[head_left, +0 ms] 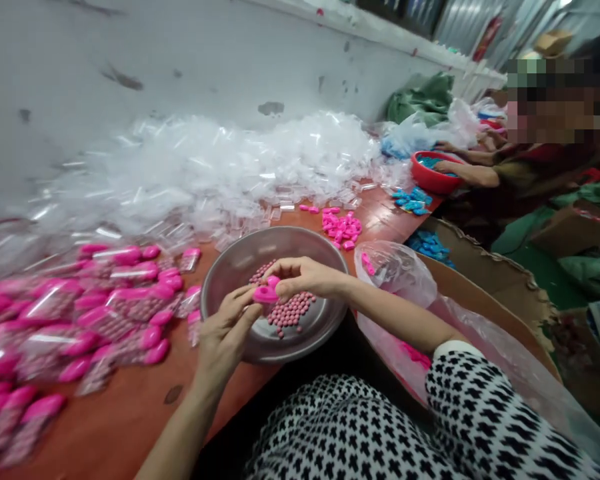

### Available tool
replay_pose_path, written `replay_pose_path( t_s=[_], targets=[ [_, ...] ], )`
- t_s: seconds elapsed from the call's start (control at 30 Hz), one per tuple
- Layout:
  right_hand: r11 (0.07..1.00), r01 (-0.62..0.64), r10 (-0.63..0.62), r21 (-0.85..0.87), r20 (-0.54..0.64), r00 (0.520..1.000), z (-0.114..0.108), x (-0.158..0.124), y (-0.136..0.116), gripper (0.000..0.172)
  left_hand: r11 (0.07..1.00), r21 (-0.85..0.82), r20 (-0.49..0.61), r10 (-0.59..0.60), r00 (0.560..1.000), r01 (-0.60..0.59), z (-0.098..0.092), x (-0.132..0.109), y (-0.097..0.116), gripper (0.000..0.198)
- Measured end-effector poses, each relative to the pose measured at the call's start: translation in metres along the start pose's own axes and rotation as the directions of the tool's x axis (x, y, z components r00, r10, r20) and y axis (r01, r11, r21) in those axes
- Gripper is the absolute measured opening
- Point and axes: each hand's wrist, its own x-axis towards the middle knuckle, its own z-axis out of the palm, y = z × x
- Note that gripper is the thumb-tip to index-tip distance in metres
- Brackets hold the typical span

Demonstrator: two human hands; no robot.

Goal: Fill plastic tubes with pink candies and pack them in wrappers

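Note:
Over a metal bowl (215,280), both of my hands meet at a bright pink plastic cap (265,294). My left hand (229,323) grips it from the left between thumb and fingers. From the right, the thumb and fingers of my right hand (303,277) are closed on the cap's upper part. I cannot make out whether a clear case is attached beneath, as fingers hide that area. Small round pink candy-like balls (293,308) lie in the bowl under my hands.
Filled clear cases with pink caps (130,293) cover the table's left. Empty clear cases (260,160) are heaped along the wall. Loose pink caps (341,227) lie behind the bowl, and a plastic bag (400,273) is at right. A co-worker's hand reaches into a red basin (425,179).

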Motion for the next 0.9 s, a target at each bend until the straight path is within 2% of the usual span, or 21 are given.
replay_pose_path(
  t_s=[0.13,0.23,0.43,0.53,0.6,0.7,0.8,0.9],
  targets=[
    [0.96,-0.258,0.244,0.109,0.128,0.961,0.005,0.006,0.003,0.046,0.994,-0.11,-0.027,0.001,1.0,-0.004,0.007,-0.003,-0.003,0.027],
    [0.916,-0.337,0.302,0.217,0.181,0.936,0.007,0.012,0.009,0.043,0.989,-0.149,-0.063,-0.02,0.998,0.011,0.011,-0.002,-0.008,0.027],
    [0.906,-0.297,0.306,0.303,0.02,0.952,0.016,0.016,0.017,0.028,0.976,-0.215,-0.082,-0.04,0.996,0.022,0.015,0.0,-0.013,0.024],
    [0.895,-0.326,0.341,0.306,0.004,0.94,0.018,0.018,0.018,0.022,0.971,-0.233,-0.072,-0.071,0.995,0.052,0.015,0.003,-0.013,0.024],
    [0.888,-0.358,0.368,0.288,0.022,0.93,0.017,0.02,0.016,0.026,0.953,-0.289,-0.049,-0.11,0.993,0.091,0.015,0.006,-0.011,0.027],
    [0.902,-0.366,0.369,0.228,0.03,0.929,0.013,0.021,0.007,0.042,0.905,-0.398,-0.03,-0.179,0.983,0.152,0.012,0.01,-0.007,0.036],
    [0.948,-0.282,0.296,0.151,-0.083,0.952,-0.002,0.019,-0.008,0.051,0.902,-0.399,-0.115,-0.226,0.967,0.163,-0.005,0.012,-0.004,0.04],
    [0.991,-0.126,0.131,0.036,-0.321,0.938,-0.029,0.015,-0.022,0.039,0.947,-0.295,-0.296,-0.219,0.93,0.129,-0.041,0.012,-0.013,0.035]
  ],
)
